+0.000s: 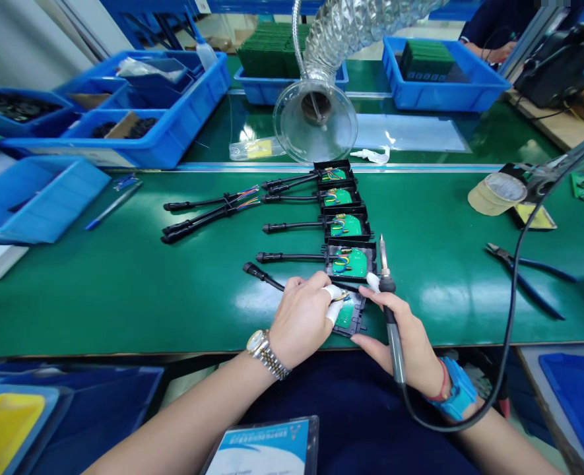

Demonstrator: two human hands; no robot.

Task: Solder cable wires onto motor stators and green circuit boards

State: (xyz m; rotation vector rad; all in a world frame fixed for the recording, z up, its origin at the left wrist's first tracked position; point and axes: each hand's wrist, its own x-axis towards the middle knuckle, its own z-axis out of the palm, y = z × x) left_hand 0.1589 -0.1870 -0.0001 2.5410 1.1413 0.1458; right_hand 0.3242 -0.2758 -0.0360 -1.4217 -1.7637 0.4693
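Observation:
My left hand (301, 320), with white finger cots on its fingertips, pinches the thin wires (342, 297) of a black cable over a green circuit board (344, 318). That board sits in an open black plastic housing (357, 318) near the bench's front edge. With its thumb and forefinger, my right hand (415, 343) steadies the housing's right side. A soldering iron (394, 346) is also held in my right hand, its tip pointing away from me and apart from the board. The cable's connector (255, 270) sticks out left of my left hand.
Several wired housings (352, 262) line up beyond my hands, with loose cables (207, 218) to their left. Cutting pliers (524, 274) and a round tub (497, 193) lie right. A fume extractor hood (316, 122) hangs behind; blue bins (167, 142) stand left. Another person's hand (502, 53) shows far right.

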